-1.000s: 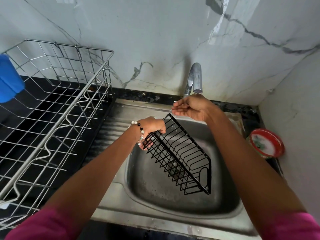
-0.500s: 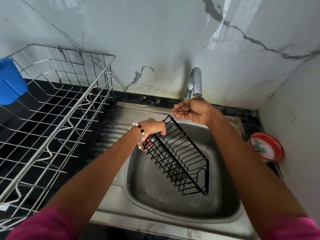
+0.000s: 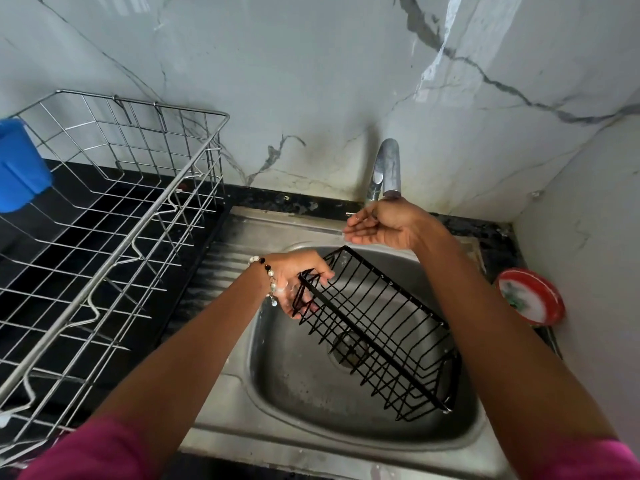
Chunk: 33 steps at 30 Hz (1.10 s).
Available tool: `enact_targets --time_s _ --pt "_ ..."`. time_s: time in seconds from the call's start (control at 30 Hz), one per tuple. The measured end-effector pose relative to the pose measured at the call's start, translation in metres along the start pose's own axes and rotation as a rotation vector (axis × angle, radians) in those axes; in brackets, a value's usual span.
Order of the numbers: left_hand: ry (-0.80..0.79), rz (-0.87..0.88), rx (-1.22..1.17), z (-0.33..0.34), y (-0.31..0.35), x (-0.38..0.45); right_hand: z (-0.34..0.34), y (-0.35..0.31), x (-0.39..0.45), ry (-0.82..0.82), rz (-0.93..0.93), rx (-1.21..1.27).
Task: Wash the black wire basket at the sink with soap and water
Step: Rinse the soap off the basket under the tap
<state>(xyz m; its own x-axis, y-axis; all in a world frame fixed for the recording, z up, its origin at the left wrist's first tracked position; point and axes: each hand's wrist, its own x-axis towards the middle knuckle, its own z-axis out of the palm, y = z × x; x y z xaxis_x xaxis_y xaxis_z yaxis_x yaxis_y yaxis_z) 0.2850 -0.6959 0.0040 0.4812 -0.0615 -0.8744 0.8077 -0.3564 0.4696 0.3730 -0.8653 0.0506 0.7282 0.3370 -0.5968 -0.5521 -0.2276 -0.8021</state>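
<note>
Black wire basket (image 3: 374, 327) empty over sink (image 3: 221, 382), left fingers (image 3: 323, 271) gripping its end; right hand (image 3: 384, 225) loosely open.

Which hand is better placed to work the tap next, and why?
The right hand. It is open and holds nothing, just beneath the tap spout, so it looks nearer the fitting. The left hand grips one end of the black wire basket over the sink.

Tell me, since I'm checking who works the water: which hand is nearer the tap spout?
Right. The right hand is cupped directly under the tap spout; the left hand grips the black wire basket lower down.
</note>
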Motion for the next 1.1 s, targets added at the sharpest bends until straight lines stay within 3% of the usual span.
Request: enact_targets --time_s 0.07,0.17,0.33,0.67,0.73,0.87,1.0,1.1 --pt "-0.045 0.039 -0.013 0.000 -0.003 0.002 -0.002 0.001 -0.002 0.028 0.014 -0.027" --pt "-0.082 0.070 -0.016 -0.001 -0.004 0.001 -0.003 0.003 -0.007 -0.092 0.026 0.022" --pt "-0.079 0.078 -0.040 0.000 0.000 -0.003 -0.008 0.004 -0.010 -0.021 0.006 -0.008" --pt "0.084 -0.003 0.059 -0.004 0.005 -0.010 -0.010 0.011 -0.009 0.044 -0.002 -0.026" --pt "0.130 0.026 0.075 -0.005 0.007 -0.011 -0.012 0.014 -0.009 0.070 -0.003 -0.064" --pt "0.234 0.106 0.141 -0.007 0.013 -0.015 -0.017 0.017 -0.007 0.074 -0.053 0.086" --pt "0.356 0.222 0.179 -0.008 0.018 -0.021 -0.019 0.023 -0.006 0.132 0.003 -0.022" --pt "0.421 0.259 0.181 -0.010 0.019 -0.024 -0.019 0.019 -0.006 0.102 -0.029 0.107"
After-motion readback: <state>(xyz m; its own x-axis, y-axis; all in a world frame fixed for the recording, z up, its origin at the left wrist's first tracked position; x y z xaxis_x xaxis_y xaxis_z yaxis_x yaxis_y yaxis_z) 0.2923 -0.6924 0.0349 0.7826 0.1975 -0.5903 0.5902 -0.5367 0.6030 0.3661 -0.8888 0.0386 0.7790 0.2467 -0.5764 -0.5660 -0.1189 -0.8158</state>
